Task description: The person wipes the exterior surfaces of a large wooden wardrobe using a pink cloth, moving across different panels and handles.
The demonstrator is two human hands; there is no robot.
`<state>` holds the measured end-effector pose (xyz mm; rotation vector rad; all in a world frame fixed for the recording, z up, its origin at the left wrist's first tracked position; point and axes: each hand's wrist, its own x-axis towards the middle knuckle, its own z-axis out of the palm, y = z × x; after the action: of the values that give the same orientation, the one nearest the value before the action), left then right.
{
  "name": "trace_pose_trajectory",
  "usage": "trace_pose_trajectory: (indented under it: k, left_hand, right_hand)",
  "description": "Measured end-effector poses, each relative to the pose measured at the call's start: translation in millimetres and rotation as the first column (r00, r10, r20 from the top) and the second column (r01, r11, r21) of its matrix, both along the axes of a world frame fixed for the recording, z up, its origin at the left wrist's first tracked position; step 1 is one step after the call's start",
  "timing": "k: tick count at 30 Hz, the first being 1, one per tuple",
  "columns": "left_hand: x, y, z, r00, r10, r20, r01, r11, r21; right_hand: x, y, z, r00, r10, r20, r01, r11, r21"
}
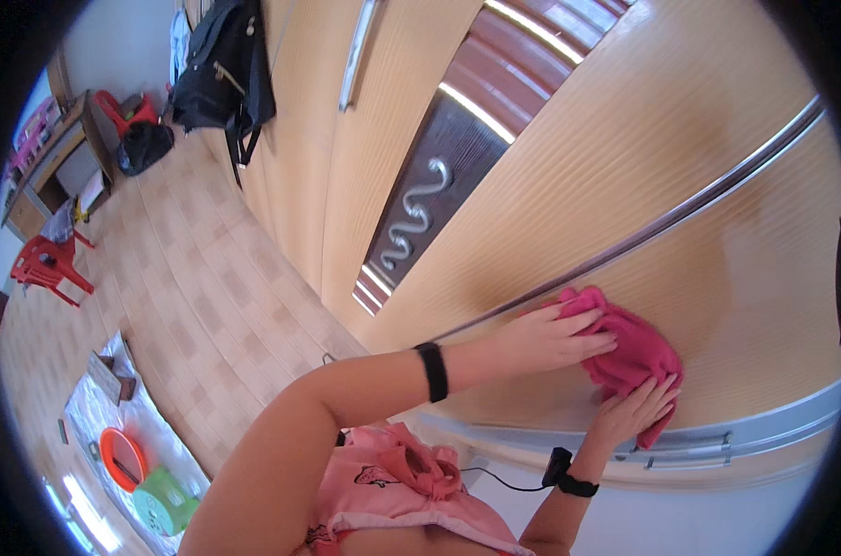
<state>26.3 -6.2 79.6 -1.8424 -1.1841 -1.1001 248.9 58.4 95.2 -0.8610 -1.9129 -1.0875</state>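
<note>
Over at four o'clock now: pink cloth bunched against the pale wooden panel, between the dark metal strip and the silver rail. Left hand at the cloth's nine, fingers slightly spread across it; right hand at its six, fingers a little apart, lying on top too. Impossible to tell whether pinching a fold underneath. Apparently wiping, so press evenly, flatten that bunching, follow the grain in overlapping strokes, go gently along the strip, and keep the thin black cable, down at five o'clock, clear of the rail.
</note>
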Motion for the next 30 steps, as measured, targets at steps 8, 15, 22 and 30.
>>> trace_pose_trajectory:
  k: [8,15,22,30]
  left_hand:
    - [-30,11,49,0.964,0.155,-0.215,-0.136,0.986,0.101]
    - [-70,14,136,0.945,0.327,-0.021,-0.283,0.846,0.452]
    - [-151,-13,167,0.94,0.339,-0.038,-0.309,0.894,0.326]
    - [-187,-48,66,0.955,0.223,-0.197,-0.232,0.973,-0.021]
  right_hand:
    - [-60,7,33,0.99,0.13,-0.048,-0.128,0.99,0.052]
    - [-123,-15,76,0.668,0.411,-0.62,-0.562,0.825,-0.058]
    - [-228,-35,111,0.797,0.55,-0.248,-0.597,0.78,-0.19]
    - [-240,-21,-12,0.88,0.474,-0.021,-0.467,0.856,-0.221]
